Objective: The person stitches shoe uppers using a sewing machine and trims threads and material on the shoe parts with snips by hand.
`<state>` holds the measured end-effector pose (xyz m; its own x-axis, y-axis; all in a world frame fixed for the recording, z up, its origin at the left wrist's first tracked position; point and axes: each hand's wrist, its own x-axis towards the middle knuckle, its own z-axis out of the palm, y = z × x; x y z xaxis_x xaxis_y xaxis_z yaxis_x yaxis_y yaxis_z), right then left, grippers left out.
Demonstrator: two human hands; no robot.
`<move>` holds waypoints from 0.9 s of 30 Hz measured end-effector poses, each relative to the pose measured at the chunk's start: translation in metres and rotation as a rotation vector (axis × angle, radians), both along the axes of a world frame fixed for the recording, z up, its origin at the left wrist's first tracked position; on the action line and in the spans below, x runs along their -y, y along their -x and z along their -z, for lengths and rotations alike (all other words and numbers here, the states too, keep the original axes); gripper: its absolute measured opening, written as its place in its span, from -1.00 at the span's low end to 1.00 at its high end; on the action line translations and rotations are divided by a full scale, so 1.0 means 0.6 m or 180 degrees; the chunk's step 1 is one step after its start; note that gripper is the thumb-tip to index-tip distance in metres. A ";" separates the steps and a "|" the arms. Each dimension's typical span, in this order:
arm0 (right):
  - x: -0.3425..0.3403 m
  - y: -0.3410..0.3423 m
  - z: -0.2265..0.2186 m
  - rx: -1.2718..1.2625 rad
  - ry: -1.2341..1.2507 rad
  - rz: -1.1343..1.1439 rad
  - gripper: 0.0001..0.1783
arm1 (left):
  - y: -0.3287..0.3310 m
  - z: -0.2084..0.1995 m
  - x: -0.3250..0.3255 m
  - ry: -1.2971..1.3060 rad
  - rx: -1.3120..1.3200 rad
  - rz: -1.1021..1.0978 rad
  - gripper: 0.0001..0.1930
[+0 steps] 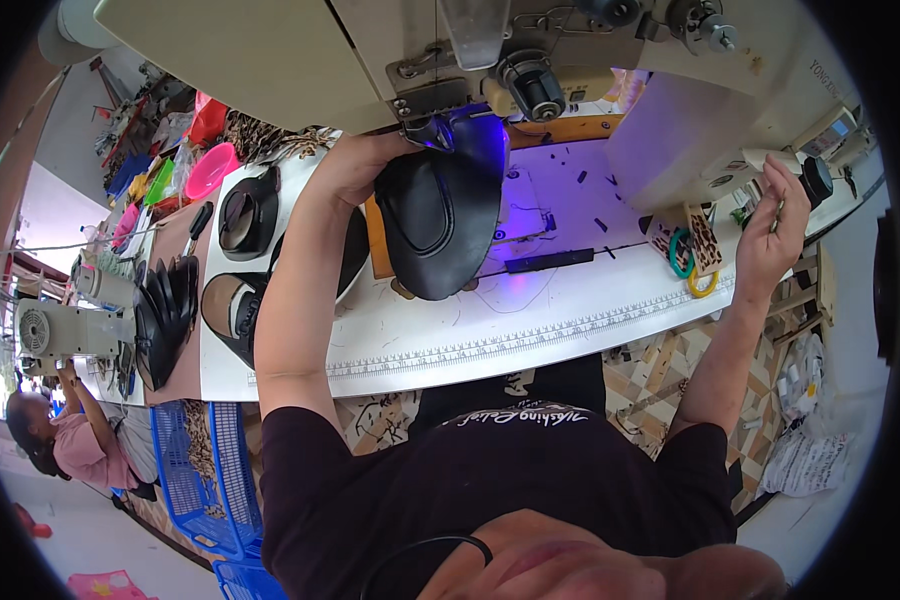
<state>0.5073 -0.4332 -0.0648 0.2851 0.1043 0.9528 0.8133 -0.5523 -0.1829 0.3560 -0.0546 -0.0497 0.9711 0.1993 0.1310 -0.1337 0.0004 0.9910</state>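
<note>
A black leather shoe upper (440, 225) with a raised, stitched loop hangs under the sewing machine's needle area (450, 110), lit by violet light. My left hand (360, 165) grips its upper left edge, close beside the presser foot; the fingertips are partly hidden there. To the right, my right hand (773, 215) is raised beside the machine's black handwheel (817, 181). Its fingers stretch upward, and nothing shows in them. Whether the fingers touch the wheel I cannot tell.
More black shoe uppers (250, 215) lie left of my forearm, with a stack of black pieces (165, 310) beyond. Scissors with a yellow handle (703, 284) lie right. A ruler strip (510, 340) follows the table's front edge. Blue crates (205, 480) and a seated person (90, 440) are at left.
</note>
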 end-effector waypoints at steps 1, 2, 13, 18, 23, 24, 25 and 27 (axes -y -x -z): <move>0.002 -0.004 0.002 -0.0060 0.0042 0.0032 -0.74 | -0.001 0.000 0.001 0.0030 0.0014 0.0028 -0.58; 0.001 -0.006 0.004 -0.0060 0.0038 0.0030 -0.74 | -0.002 0.001 0.002 0.0026 0.0015 0.0026 -0.58; 0.017 -0.010 0.012 0.0002 0.0384 0.0265 -0.67 | 0.002 -0.008 0.026 -0.0028 0.0127 0.0035 -0.57; 0.019 -0.012 0.033 0.0105 0.0392 0.0415 -0.69 | 0.000 -0.009 0.037 -0.0112 0.0047 -0.0044 -0.57; 0.028 -0.014 0.036 0.0060 0.0471 0.0501 -0.70 | -0.001 -0.005 0.054 -0.0045 -0.0010 -0.0096 -0.59; 0.030 -0.015 0.035 0.0058 0.0480 0.0482 -0.69 | -0.001 -0.005 0.053 -0.0029 0.0002 -0.0057 -0.59; 0.033 -0.014 0.035 0.0052 0.0492 0.0467 -0.69 | -0.002 -0.005 0.056 -0.0010 0.0011 -0.0013 -0.59; 0.040 -0.011 0.036 0.0017 0.0502 0.0459 -0.68 | 0.003 -0.007 0.068 0.0015 -0.0016 -0.0088 -0.59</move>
<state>0.5140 -0.4572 -0.0863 0.3028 0.2107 0.9295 0.7245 -0.6845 -0.0809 0.3544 -0.0957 -0.0455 0.9659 0.2266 0.1252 -0.1289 0.0014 0.9917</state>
